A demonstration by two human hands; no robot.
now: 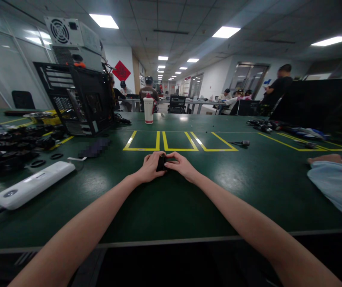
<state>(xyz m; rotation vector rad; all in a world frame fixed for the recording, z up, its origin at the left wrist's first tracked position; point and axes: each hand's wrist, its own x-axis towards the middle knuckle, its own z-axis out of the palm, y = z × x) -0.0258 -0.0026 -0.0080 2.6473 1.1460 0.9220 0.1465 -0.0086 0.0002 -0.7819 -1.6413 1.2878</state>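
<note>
Near the middle of the green table (171, 207), both hands meet at a small black object (161, 162). Its kind is too small and too covered to make out. My left hand (150, 167) is closed around its left side, the fingers over the top and the thumb low in front. With thumb and fingers pinched, my right hand (180, 165) touches its right side. The object is low over the table or on it; which of these I cannot tell. Just beyond the hands are rectangles of yellow tape (180, 150).
A white power strip (36, 183) and a pile of black parts (12, 147) lie left. Behind them stands a black computer case (78, 99) with power supplies (73, 36) on top. A white cup (149, 109) stands farther back. Another person's blue sleeve (332, 179) rests at right.
</note>
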